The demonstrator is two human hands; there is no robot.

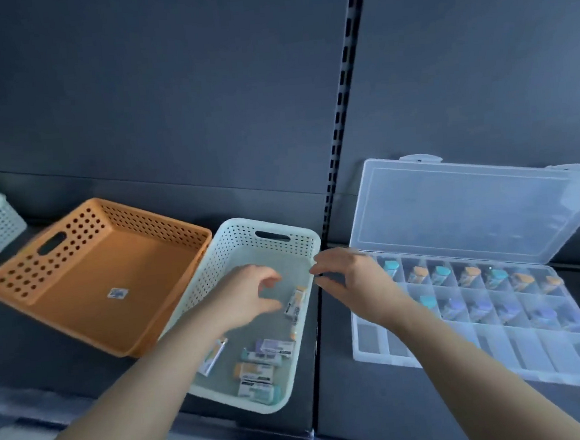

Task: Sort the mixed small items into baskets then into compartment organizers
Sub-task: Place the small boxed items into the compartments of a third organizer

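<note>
White perforated plastic basket (212, 259) at front edge of dark shelf (336, 364), small rectangular boxes (257, 366) loose inside. Left hand (249, 298) above them, fingers loosely curled, holding nothing. Right hand (347, 277) at its right rim, grip unclear. Orange holed basket (90, 285) alongside on left. Clear hinged organizer (361, 349) on right, lid (452, 208) up, small bottles (440, 274) in rear compartments.

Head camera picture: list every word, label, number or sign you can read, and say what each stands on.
No text can be read.
Sticker on the orange basket floor: printed, too blurred to read.
Small boxes in the white basket: printed labels, too small and blurred.
Capped vials in the clear organizer: no legible markings.
</note>
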